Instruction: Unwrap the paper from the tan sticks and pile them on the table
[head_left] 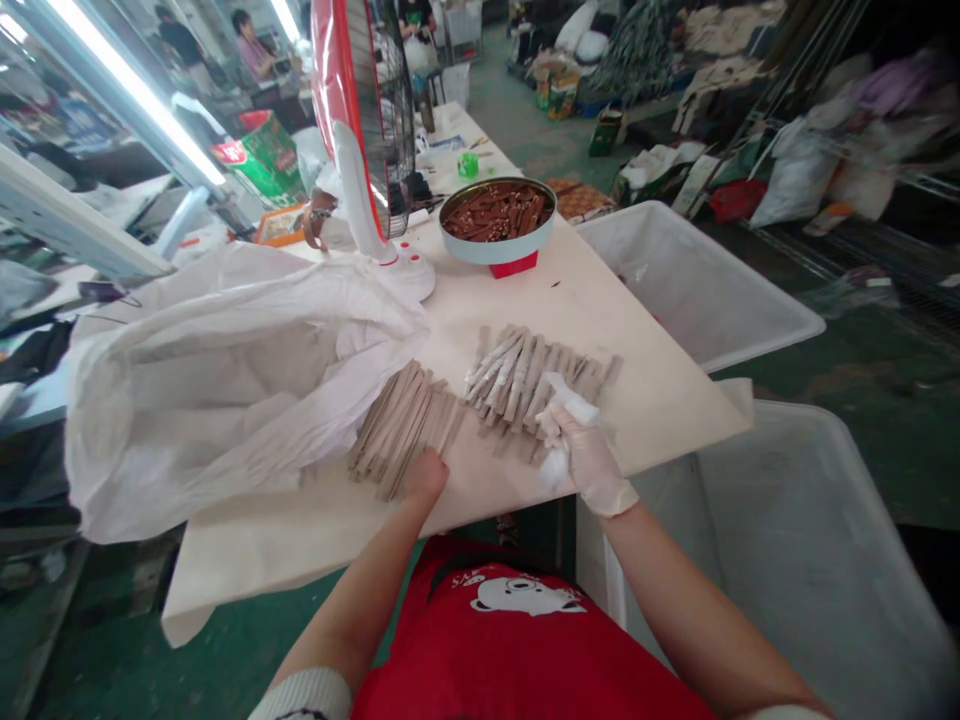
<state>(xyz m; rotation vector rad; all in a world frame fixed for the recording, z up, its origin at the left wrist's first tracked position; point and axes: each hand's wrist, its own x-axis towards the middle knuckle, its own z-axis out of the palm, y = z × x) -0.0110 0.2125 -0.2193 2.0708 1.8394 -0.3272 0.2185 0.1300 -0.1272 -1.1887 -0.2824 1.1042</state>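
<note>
My left hand (427, 476), bare, is closed at the lower right edge of a pile of grey-beige fabric strips (397, 425). One strip seems to run up from its fingers, though the fingertips are partly hidden. A thin white glove covers my right hand (589, 455), which grips a crumpled white cloth (571, 398). This cloth lies over the near right side of a second strip pile (517, 375), where several strips look whitish on top. Both piles rest on the pale-covered table (480, 500).
Left of the piles spreads a large white sack (225, 400). Behind stand a red-and-white fan (356, 150) and a round tin (499, 255) of brown strips on a red base. Two translucent bins (780, 330) (795, 520) flank the table's right edge. Other people sit farther back.
</note>
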